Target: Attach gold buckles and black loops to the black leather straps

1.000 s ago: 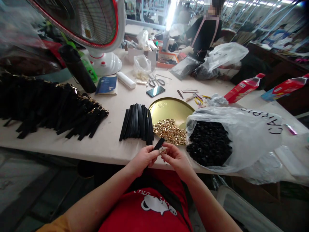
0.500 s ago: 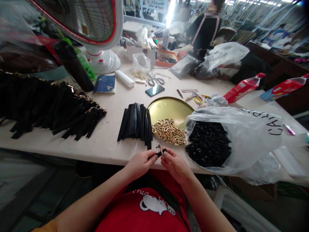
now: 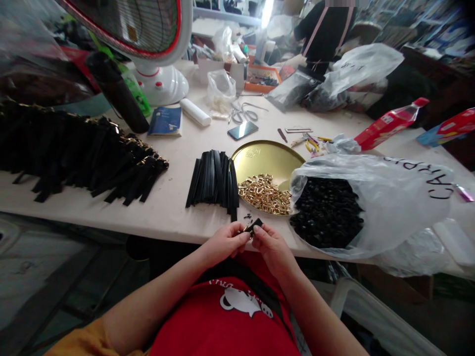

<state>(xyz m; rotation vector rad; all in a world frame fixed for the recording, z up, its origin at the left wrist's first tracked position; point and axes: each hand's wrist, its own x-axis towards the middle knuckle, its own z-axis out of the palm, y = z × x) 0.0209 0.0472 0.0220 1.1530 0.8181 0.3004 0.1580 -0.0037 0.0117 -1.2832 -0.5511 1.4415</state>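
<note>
Close to the table's front edge, my left hand (image 3: 229, 241) and my right hand (image 3: 270, 242) meet with fingertips pinched on a short black strap (image 3: 257, 224). Small gold glints of a buckle show on it beside my left thumb; my fingers hide the rest. Just beyond the hands lie a few tiny black pieces (image 3: 248, 216). A stack of flat black straps (image 3: 211, 178) is on the table ahead of my left hand. Gold metal buckles (image 3: 265, 195) are heaped in a round gold tray (image 3: 269, 151) past the hands.
Right of the tray, a clear plastic bag (image 3: 393, 198) spills small black parts (image 3: 328, 212). Many straps with gold fittings (image 3: 85, 153) are piled at left. Farther back are a fan (image 3: 163, 84), a phone (image 3: 243, 130), scissors (image 3: 243, 113), pliers (image 3: 312, 145) and a red-labelled bottle (image 3: 391, 123). A person (image 3: 326, 29) stands beyond.
The strap between my hands has turned, and its black end now points up by my right fingers. My left fingers have moved in closer to the buckle. The whole view has shifted slightly.
</note>
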